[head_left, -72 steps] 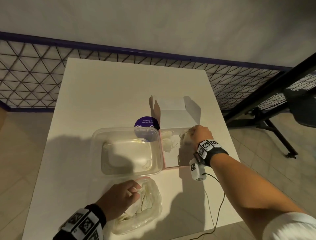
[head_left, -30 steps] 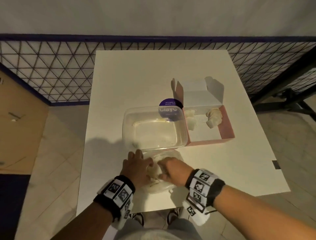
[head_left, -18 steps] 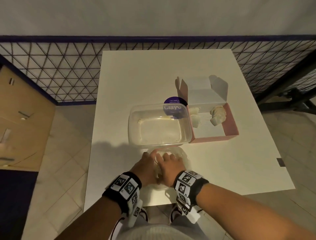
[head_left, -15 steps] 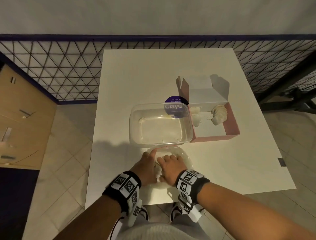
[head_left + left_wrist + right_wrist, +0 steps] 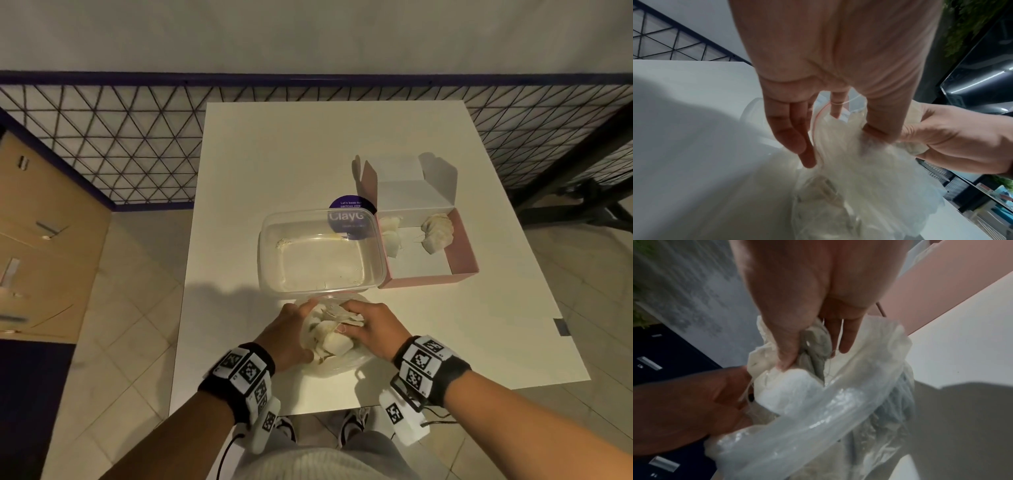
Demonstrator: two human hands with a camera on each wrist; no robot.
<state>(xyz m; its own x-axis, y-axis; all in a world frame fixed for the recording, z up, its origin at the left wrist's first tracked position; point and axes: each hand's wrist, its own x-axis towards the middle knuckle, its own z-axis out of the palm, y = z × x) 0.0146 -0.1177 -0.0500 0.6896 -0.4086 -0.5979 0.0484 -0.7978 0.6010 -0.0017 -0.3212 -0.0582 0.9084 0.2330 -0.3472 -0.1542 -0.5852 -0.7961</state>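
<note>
My left hand (image 5: 291, 339) pinched the zip bag (image 5: 342, 364) by its mouth to hold it open on the table (image 5: 308, 154), just before the clear tub (image 5: 263, 240), while my right hand (image 5: 376, 330) clutched a bunch of tea bags (image 5: 330, 329) inside.

Right hand (image 5: 818, 288) pinches pale sachets (image 5: 813, 345), possibly tea bags, at the bag (image 5: 818, 426) mouth; left hand (image 5: 684, 402) grips its edge.

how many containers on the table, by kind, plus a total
clear plastic tub: 1
pink box, lid open: 1
clear zip bag: 1
total: 3
The paper pouches that the right hand grips at the bag's mouth are too bunched to count. The left hand pinches the bag's edge.
</note>
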